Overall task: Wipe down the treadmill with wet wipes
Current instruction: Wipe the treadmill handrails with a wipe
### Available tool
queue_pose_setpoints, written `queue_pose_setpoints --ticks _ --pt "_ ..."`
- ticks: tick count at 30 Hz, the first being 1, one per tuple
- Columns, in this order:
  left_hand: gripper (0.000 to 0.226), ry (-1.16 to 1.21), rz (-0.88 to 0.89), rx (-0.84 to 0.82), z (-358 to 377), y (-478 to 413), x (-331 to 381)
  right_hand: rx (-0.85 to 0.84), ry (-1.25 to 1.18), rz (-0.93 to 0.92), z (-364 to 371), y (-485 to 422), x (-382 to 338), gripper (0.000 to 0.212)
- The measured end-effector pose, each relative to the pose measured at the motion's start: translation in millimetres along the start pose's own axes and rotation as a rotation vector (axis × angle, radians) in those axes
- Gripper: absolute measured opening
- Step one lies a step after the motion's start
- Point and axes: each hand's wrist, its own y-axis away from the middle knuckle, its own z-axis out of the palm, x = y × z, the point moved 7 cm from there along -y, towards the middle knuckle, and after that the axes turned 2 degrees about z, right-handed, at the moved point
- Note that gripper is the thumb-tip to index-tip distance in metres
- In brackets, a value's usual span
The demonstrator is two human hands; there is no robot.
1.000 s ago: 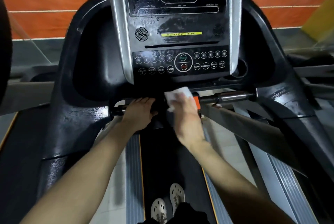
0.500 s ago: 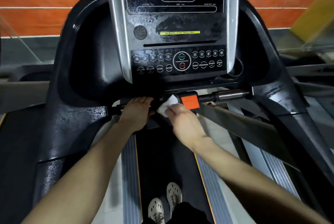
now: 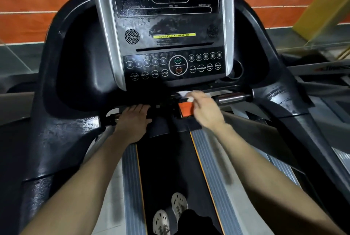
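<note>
Treadmill [image 3: 62, 140] fills the view, its black console [image 3: 170, 26] streaked with wet smears above the belt [image 3: 170, 168]. Left hand [image 3: 132, 123] lies flat, palm down and fingers extended, on the crossbar under the keypad. Right hand [image 3: 205, 110] pinches a white wet wipe [image 3: 182, 94] against the ledge just above the orange safety tab [image 3: 186, 109].

My glossy black treadmill console [image 3: 166, 26] has silver side trim, a yellow label strip [image 3: 174, 35] and white button lettering. Below sit a crumpled white wet wipe [image 3: 182, 93], an orange square block [image 3: 186, 109], and the orange-edged black belt [image 3: 170, 168].
</note>
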Motion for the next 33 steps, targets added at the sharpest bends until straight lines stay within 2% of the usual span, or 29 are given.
queue_pose_setpoints --ticks 2,4,6,9,11,14,16,19,21,23,24,27,28,29,31,33 --pt "0.053 -0.007 -0.004 0.012 1 1 1 0.075 -0.097 0.214 -4 10 29 0.043" --pt "0.054 0.000 -0.022 0.014 -2 0 1 0.113 -0.169 0.264 20 26 24 0.043" --pt "0.055 0.014 -0.038 0.005 0 -1 1 0.138 -0.235 0.193 25 37 23 0.049" --pt "0.065 0.082 -0.097 -0.016 -3 1 2 -0.028 -0.070 0.032 2 33 51 0.069" --pt "0.064 0.199 -0.190 -0.003 -10 1 1 -0.057 -0.011 0.107 -9 21 70 0.081" --pt "0.050 0.447 -0.356 0.092 -30 -1 10 -0.031 -0.177 0.148 17 28 36 0.084" --pt "0.042 0.415 -0.304 0.182 -43 -8 29 -0.079 -0.234 0.057 34 40 34 0.081" --pt "0.040 0.383 -0.188 0.193 -53 -27 65 -0.112 -0.080 -0.143 -9 32 61 0.085" --pt "0.045 0.388 -0.152 0.143 -53 -45 90 0.056 -0.020 -0.102 -64 15 80 0.072" --pt "0.056 0.396 -0.123 0.060 -49 -62 114 0.309 -0.055 -0.023 -112 1 108 0.075" --pt "0.065 0.374 -0.107 0.009 -44 -68 126 0.359 -0.026 0.007 -118 -3 124 0.079" --pt "0.097 0.164 -0.107 -0.136 -23 -74 144 0.212 -0.047 0.158 -72 2 148 0.075" --pt "0.104 0.090 -0.105 -0.142 -18 -75 146 0.153 -0.087 0.139 -45 8 136 0.070" --pt "0.105 0.017 -0.101 -0.137 -14 -75 147 0.117 -0.095 0.038 -19 12 115 0.066" --pt "0.097 -0.089 -0.083 -0.115 -9 -77 148 0.042 -0.019 -0.256 25 22 65 0.062" --pt "0.090 -0.065 -0.083 -0.068 -9 -77 147 0.005 0.063 -0.421 29 21 55 0.062"
